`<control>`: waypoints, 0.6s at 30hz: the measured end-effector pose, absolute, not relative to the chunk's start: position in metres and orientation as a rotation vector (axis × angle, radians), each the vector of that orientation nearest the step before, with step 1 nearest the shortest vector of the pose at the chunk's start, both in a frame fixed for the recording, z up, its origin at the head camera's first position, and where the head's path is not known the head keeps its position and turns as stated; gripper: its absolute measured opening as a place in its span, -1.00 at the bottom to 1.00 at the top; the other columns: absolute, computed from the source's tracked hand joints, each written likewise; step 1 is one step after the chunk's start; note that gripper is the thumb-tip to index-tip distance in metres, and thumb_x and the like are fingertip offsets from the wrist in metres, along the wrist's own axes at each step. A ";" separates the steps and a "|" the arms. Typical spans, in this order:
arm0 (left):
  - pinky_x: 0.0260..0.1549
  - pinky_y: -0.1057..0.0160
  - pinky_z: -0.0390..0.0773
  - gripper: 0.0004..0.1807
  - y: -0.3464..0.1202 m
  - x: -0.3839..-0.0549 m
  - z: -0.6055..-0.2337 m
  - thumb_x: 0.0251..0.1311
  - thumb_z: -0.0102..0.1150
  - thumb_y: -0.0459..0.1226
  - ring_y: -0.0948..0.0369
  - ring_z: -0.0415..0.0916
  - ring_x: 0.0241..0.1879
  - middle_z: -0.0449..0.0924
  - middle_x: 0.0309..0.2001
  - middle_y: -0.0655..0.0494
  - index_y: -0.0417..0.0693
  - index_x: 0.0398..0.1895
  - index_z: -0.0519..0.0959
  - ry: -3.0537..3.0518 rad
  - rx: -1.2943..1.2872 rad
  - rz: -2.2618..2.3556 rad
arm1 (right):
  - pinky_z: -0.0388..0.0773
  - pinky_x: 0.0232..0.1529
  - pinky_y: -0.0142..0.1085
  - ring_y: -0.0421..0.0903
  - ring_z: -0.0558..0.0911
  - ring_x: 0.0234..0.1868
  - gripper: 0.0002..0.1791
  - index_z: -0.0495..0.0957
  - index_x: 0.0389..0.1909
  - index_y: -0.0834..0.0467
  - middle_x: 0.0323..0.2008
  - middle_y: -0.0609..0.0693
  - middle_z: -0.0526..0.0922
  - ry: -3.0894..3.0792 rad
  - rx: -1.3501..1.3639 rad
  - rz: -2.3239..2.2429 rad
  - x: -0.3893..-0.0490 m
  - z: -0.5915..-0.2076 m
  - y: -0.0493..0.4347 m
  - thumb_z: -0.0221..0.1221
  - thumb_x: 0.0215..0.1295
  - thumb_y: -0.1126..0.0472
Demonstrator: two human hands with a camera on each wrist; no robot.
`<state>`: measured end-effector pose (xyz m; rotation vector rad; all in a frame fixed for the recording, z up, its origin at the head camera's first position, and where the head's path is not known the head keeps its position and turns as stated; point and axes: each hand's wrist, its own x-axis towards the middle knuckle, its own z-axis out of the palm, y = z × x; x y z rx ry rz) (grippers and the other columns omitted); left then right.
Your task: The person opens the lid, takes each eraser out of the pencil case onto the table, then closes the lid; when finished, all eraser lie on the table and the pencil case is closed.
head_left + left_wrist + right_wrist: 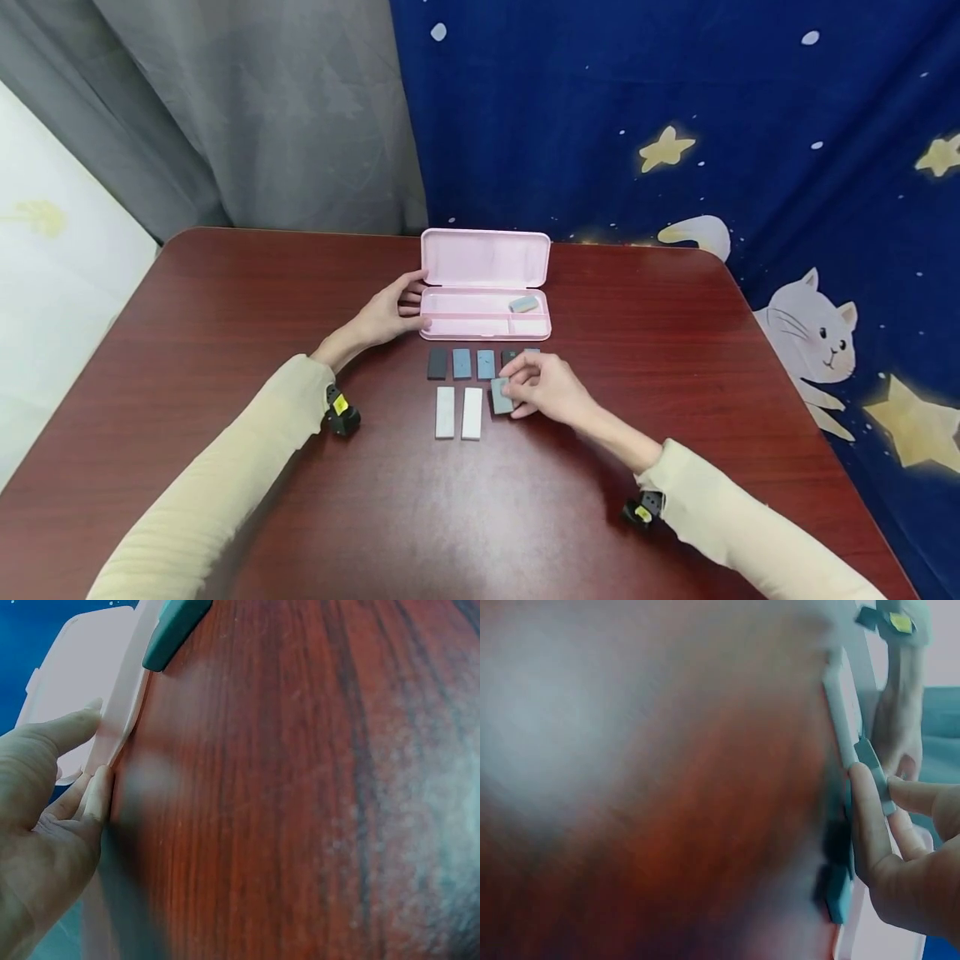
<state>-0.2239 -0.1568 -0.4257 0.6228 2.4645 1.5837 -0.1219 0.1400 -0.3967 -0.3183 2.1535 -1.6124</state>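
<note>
A pink pencil case [483, 327] lies open, its lid [485, 258] tilted back. My left hand [386, 312] holds its left end; in the left wrist view the thumb lies over the rim and the fingers are against the outer side. My right hand [551, 388] pinches a flat grey-green block [500, 397] between thumb and fingers, also seen tilted in the right wrist view. Two white blocks [445, 412] lie left of it. Behind them, in front of the case, is a row of dark and blue blocks [461, 364], partly covered by my right hand.
Inside the case's back compartment, at its right, lies a small blue and beige piece [523, 304]. The reddish-brown table [337, 517] reaches back to a grey curtain [300, 117] and a blue star-patterned curtain [555, 108].
</note>
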 end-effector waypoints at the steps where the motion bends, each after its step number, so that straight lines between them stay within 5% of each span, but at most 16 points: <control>1: 0.10 0.01 0.47 -0.10 -0.157 -0.224 -0.426 0.07 0.33 -0.51 -0.12 0.37 0.14 0.31 0.18 -0.30 -0.25 0.45 0.07 2.460 0.630 1.586 | 0.67 -0.41 -0.08 0.05 0.66 -0.46 -0.78 0.52 -0.14 0.42 -0.39 0.22 0.60 2.155 -0.315 -1.609 -0.118 -0.399 0.139 0.23 0.20 0.46; 18: 0.11 0.01 0.45 -0.09 -0.158 -0.226 -0.428 0.06 0.32 -0.53 -0.11 0.35 0.15 0.29 0.19 -0.29 -0.22 0.46 0.05 2.432 0.608 1.594 | 0.66 -0.53 -0.21 -0.02 0.66 -0.57 -0.83 0.61 -0.21 0.32 -0.43 0.11 0.58 2.338 -0.283 -1.563 -0.104 -0.411 0.133 0.28 0.17 0.45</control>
